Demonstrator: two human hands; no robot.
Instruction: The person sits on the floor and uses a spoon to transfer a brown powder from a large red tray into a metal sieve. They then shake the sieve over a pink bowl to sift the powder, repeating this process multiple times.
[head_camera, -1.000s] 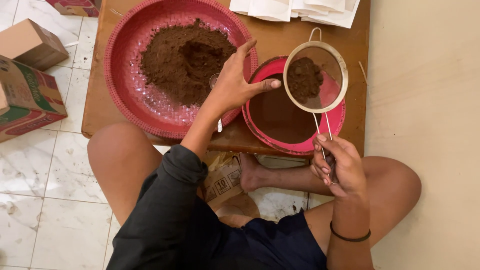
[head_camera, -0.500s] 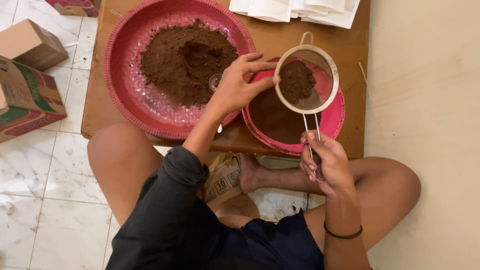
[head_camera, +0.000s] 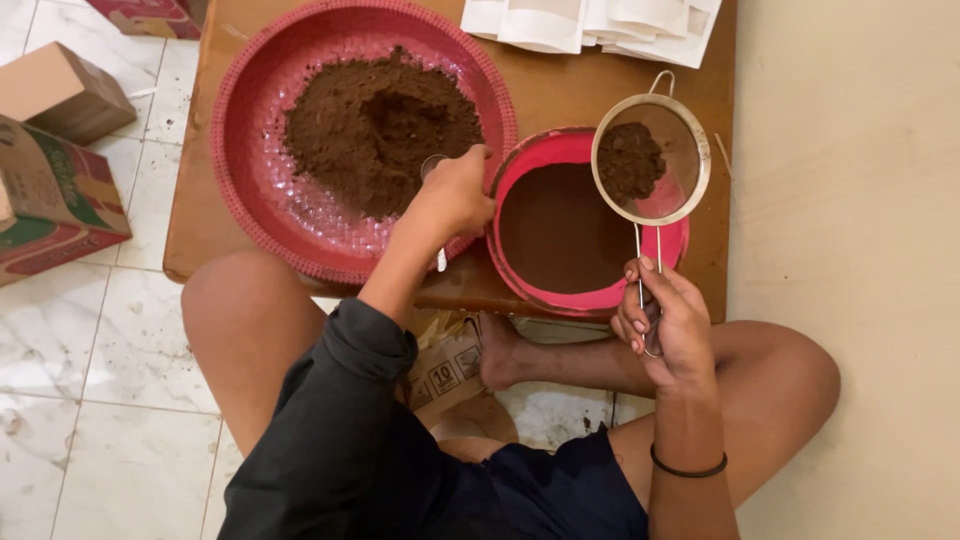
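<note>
White marble-look floor tiles on one side and a plain beige floor on the other, w/ a low brown wooden table (head_camera: 560, 85) between, seen from above over the person's bent bare knees. Left hand (head_camera: 458, 192) reaches fwd from a dark sleeve, knuckles up, fist closed round a small metal spoon (head_camera: 436, 200); spoon bowl shows just past the fingers, handle tip pokes out under the wrist. That hand sits over the near rim of a big round red woven plastic tray (head_camera: 250, 190), w/ a heap of dark brown powder (head_camera: 375, 130) just beyond the knuckles. Right hand (head_camera: 668, 325) is lower, near the right knee, fingers curled tight on the wire handle of a round metal mesh sieve (head_camera: 650, 160); black band on that wrist. Sieve is held fwd of the right hand, level, holding a small clump of brown powder, over the far-right edge of a round pink plastic bowl (head_camera: 590, 295) filled w/ fine brown powder. Bowl sits btwn the two hands, touching the tray rim. Beyond the sieve, at the table's far edge: a row of flat white paper pouches (head_camera: 590, 22). Well left of the left hand, on the tiles: a plain brown cardboard box (head_camera: 62, 90) and a printed red-green carton (head_camera: 50, 205). Under the left forearm, by the foot: a crumpled brown paper bag (head_camera: 440, 370) w/ dark print.
</note>
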